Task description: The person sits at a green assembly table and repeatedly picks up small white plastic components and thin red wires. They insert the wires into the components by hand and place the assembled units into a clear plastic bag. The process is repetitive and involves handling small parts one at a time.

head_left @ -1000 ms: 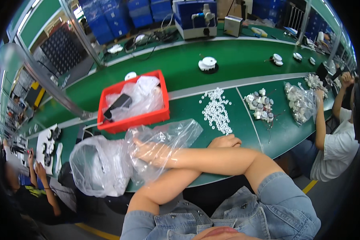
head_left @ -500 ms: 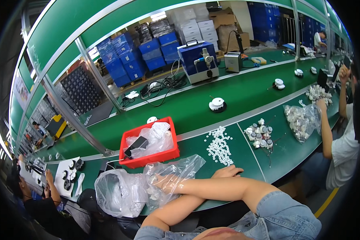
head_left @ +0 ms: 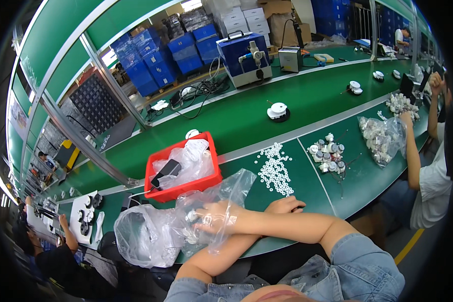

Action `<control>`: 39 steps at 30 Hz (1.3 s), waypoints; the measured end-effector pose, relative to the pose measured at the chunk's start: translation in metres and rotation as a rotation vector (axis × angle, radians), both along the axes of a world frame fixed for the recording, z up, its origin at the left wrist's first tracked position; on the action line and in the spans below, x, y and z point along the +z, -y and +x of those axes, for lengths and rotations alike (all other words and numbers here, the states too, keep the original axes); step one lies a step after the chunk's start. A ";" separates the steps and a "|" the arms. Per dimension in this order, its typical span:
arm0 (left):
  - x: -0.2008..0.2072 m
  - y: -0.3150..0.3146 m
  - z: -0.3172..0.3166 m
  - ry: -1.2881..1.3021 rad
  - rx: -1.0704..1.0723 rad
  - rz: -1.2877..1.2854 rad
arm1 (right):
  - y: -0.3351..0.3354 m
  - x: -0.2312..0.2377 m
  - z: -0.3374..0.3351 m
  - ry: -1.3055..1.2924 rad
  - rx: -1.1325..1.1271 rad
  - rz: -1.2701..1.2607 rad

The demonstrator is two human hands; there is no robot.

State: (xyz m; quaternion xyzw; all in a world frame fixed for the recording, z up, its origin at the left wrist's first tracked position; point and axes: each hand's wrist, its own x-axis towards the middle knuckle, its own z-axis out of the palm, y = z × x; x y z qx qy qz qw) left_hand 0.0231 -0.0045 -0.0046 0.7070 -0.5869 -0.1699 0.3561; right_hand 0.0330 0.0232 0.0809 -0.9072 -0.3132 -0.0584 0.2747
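- Long green workbench top, lower centre to right of the frame, crossed by pale grey dividing lines.
- Bright red rectangular plastic tray, centre left, holding a clear film bag and a small black block.
- Clear, colourless crinkled plastic bag, lower left, glinting white where it folds.
- Scatter of small white round parts, centre, on the green.
- Cluster of white and silver-grey round parts, right of centre.
- Blue stacked plastic crates, upper left.
- Blue and pale grey box-shaped machine, upper centre.
- Faded blue denim sleeves, lower right.
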 end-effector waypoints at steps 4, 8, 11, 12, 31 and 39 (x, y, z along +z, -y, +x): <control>-0.013 0.000 0.009 0.165 -0.147 -0.250 | 0.027 0.002 -0.001 -0.205 0.097 0.100; 0.003 0.006 0.007 0.189 -0.233 -0.346 | 0.067 0.018 -0.012 -0.256 0.194 0.226; 0.003 -0.006 0.006 0.096 -0.166 -0.314 | 0.092 0.032 -0.022 -0.328 0.298 0.205; 0.001 -0.004 0.004 0.049 -0.157 -0.319 | 0.103 0.043 -0.032 -0.357 0.291 0.204; 0.026 -0.005 0.002 -1.537 0.119 -0.339 | 0.193 -0.010 -0.026 -0.631 0.019 0.703; 0.031 -0.008 0.011 -1.425 0.175 -0.193 | 0.198 0.003 -0.029 -0.612 -0.040 0.435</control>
